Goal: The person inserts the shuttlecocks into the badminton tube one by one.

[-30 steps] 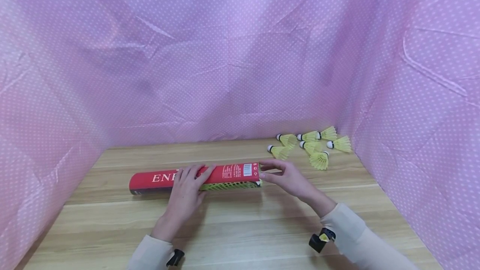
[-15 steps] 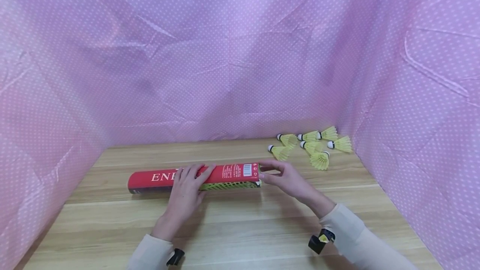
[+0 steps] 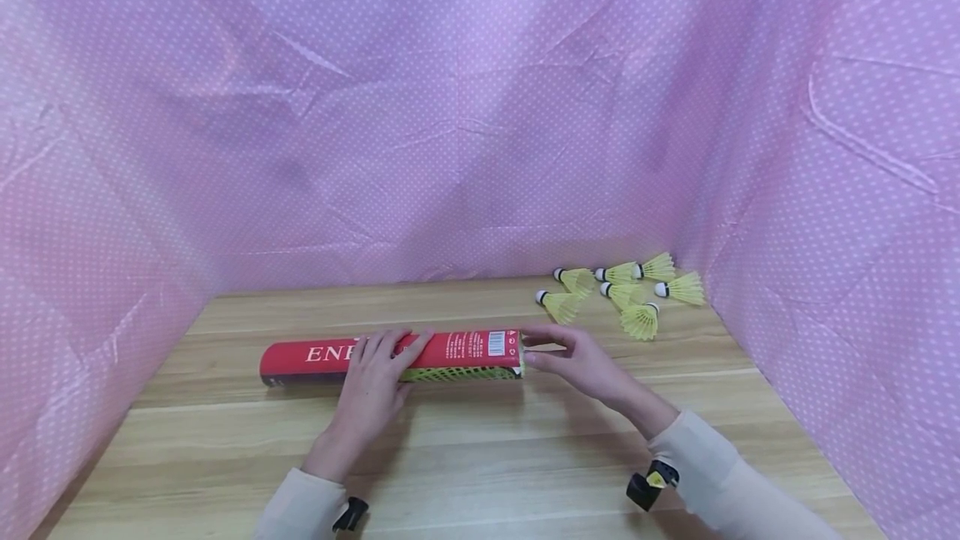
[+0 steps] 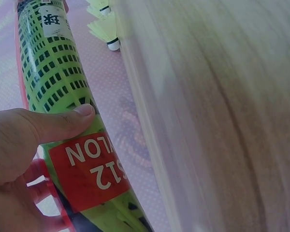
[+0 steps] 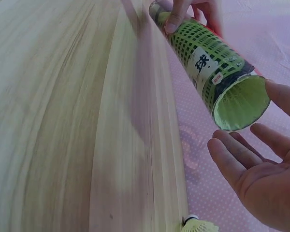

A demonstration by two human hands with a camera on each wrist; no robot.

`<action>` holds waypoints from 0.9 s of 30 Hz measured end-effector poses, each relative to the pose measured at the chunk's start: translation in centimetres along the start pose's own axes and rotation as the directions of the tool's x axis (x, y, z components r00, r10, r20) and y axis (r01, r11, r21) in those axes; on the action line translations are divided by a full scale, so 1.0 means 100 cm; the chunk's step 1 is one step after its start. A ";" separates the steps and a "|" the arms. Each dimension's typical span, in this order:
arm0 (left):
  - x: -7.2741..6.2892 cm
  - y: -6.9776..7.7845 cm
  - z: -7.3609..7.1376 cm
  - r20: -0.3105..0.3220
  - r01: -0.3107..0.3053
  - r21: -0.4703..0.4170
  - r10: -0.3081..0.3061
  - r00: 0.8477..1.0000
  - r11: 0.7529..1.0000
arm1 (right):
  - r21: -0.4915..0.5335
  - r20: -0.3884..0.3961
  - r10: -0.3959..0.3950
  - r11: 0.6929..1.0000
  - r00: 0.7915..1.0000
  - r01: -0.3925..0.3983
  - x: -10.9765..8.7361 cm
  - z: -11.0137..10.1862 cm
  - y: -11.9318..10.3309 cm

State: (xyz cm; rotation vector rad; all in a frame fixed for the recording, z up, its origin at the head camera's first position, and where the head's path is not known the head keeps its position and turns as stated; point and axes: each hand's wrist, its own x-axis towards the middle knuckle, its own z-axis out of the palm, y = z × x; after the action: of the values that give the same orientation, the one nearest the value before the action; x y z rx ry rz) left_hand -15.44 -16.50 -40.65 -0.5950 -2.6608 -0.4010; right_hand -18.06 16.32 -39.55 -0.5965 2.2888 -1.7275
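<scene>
- Seven yellow shuttlecocks [image 3: 621,294] are lying loose on the worktop [image 3: 465,457], at two o'clock from the tube's mouth; six are pointing their corks roughly toward nine o'clock, one toward one o'clock.
- One red shuttlecock tube [image 3: 459,348] is stretching from nine to three o'clock near the worktop's middle, its open mouth facing three.
- Inside it, a stack of shuttlecocks [image 5: 183,38] is showing green netting through the clear side; their number is staying unclear. A hollow skirt [image 5: 241,104] is filling the mouth.
- The left hand [image 3: 371,390] is gripping the tube, fingers over its top, thumb pressing the clear side.
- The right hand [image 3: 588,369] is hovering around the mouth at three o'clock, fingers spreading loosely, holding nothing.
</scene>
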 end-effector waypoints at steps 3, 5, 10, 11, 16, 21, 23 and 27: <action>0.000 0.000 0.000 -0.001 -0.002 0.004 0.002 1.000 1.000 | -0.007 -0.013 -0.006 1.000 1.000 0.006 -0.003 -0.004 0.003; 0.000 -0.001 -0.001 -0.001 -0.002 0.007 0.002 1.000 1.000 | -0.008 -0.038 -0.004 1.000 0.999 0.003 -0.005 -0.008 0.006; -0.001 -0.003 -0.001 -0.002 -0.001 0.008 0.001 1.000 1.000 | -0.027 -0.148 -0.010 1.000 0.989 0.006 -0.009 -0.020 0.017; -0.001 -0.004 -0.001 -0.004 -0.002 0.008 0.002 1.000 1.000 | -0.027 -0.176 -0.012 1.000 0.984 0.007 -0.009 -0.023 0.019; -0.003 -0.005 -0.002 -0.010 -0.007 0.006 0.007 1.000 1.000 | -0.019 -0.333 -0.025 1.000 0.942 0.020 -0.013 -0.038 0.029; -0.003 -0.005 -0.002 -0.010 -0.008 0.010 0.008 1.000 1.000 | -0.042 -0.433 -0.011 0.999 0.901 -0.008 -0.017 -0.057 0.037; -0.003 -0.005 -0.002 -0.009 -0.011 0.011 0.011 1.000 1.000 | -0.047 -0.450 0.010 0.998 0.893 -0.035 -0.019 -0.065 0.040; -0.004 -0.005 -0.002 -0.011 -0.018 0.010 0.018 1.000 1.000 | -0.040 -0.474 0.046 0.996 0.879 -0.074 -0.023 -0.079 0.047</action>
State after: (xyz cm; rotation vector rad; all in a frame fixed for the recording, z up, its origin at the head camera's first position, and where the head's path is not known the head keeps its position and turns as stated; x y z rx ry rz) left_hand -15.28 -17.12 -40.76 -0.6109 -2.6432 -0.3847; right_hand -20.08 25.30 -41.96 -0.1059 2.6450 -1.9534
